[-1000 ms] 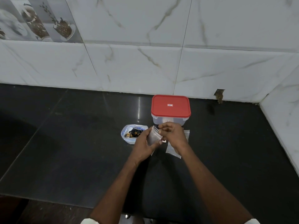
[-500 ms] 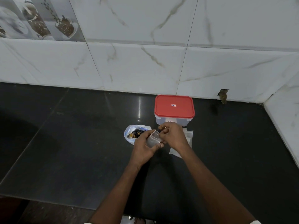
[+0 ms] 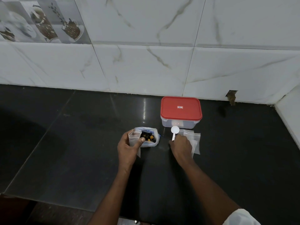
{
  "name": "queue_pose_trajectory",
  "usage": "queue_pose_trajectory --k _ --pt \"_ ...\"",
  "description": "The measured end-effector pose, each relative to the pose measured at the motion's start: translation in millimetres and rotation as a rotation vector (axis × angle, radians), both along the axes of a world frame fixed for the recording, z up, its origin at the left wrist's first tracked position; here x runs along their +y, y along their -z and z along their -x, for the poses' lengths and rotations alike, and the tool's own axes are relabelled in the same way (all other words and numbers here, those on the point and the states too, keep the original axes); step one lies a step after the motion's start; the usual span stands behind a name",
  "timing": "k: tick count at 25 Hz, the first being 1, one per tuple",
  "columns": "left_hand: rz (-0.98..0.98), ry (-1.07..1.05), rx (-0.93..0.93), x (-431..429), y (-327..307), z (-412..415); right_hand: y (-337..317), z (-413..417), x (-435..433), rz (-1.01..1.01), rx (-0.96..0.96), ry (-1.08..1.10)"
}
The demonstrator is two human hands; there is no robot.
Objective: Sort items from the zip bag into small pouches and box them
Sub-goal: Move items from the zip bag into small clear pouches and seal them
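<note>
My left hand (image 3: pixel 128 147) grips a small clear pouch (image 3: pixel 134 137), its mouth open upward, right beside the zip bag (image 3: pixel 150 137). That bag lies open on the black counter (image 3: pixel 81 151) and holds dark and yellow pieces. My right hand (image 3: pixel 181 146) pinches the handle of a white plastic spoon (image 3: pixel 174 131), whose bowl points toward the box. The clear box with a red lid (image 3: pixel 181 109) stands shut behind the spoon. A few empty clear pouches (image 3: pixel 194 140) lie flat under and to the right of my right hand.
The white marble-tiled wall (image 3: pixel 146 62) rises just behind the box, and a side wall (image 3: pixel 290 120) closes the counter at the right. The counter's front edge (image 3: pixel 56 203) runs along the bottom left.
My hands have parted. The left hand carried the small pouch left to the zip bag; the right hand let go of it and moved right onto the white spoon.
</note>
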State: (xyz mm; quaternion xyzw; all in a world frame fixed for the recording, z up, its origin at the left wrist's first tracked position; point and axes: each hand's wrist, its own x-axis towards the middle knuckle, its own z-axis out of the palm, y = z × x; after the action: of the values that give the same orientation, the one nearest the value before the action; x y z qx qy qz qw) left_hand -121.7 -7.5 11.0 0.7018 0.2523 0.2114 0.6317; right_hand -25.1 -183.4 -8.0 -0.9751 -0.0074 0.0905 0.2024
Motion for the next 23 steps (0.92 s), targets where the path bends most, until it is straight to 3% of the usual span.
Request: queue_pose_trajectory --k 5,9,12,16,23 --pt "0.074 -0.064 -0.004 14 17 12 0 0 8 -0.015 -0.07 0.078" --pt "0.136 -0.075 0.003 13 28 17 -16 16 14 -0.336 -0.287 -0.227" --pt "0.186 -0.073 -0.021 9 32 19 -12 21 41 -0.162 -0.349 -0.462" --pt "0.182 -0.05 -0.018 8 37 18 2 13 60 0.063 -0.377 -0.547" --pt "0.227 -0.045 -0.034 4 47 13 11 20 61 0.074 -0.381 -0.702"
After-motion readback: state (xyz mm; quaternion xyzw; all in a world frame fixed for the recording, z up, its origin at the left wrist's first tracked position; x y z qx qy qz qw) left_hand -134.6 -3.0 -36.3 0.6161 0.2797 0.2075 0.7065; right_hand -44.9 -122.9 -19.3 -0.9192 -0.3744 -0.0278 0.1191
